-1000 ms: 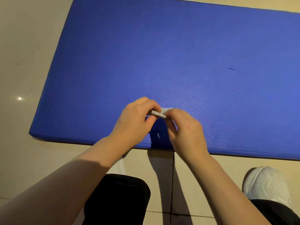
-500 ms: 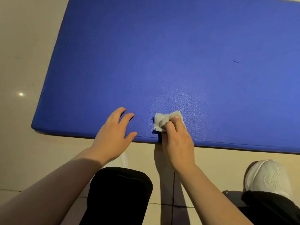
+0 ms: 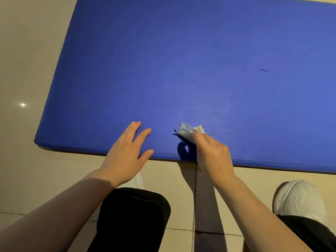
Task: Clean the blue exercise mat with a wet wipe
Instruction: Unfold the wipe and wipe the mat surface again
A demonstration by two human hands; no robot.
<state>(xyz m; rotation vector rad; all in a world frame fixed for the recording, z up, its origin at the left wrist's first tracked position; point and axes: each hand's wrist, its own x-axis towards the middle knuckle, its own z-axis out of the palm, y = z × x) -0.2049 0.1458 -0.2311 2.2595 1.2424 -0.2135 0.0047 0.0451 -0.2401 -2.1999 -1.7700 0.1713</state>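
Fingers of right hand (image 3: pixel 211 155) pinch wet wipe (image 3: pixel 189 130) on mat (image 3: pixel 181 70).

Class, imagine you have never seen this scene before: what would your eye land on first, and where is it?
The big blue exercise mat fills most of the view, lying on pale floor tiles. Near its front edge the right hand holds a crumpled white wet wipe against the mat, while the left hand rests open beside it. A small dark mark sits far right on the mat, and a white shoe shows at bottom right.
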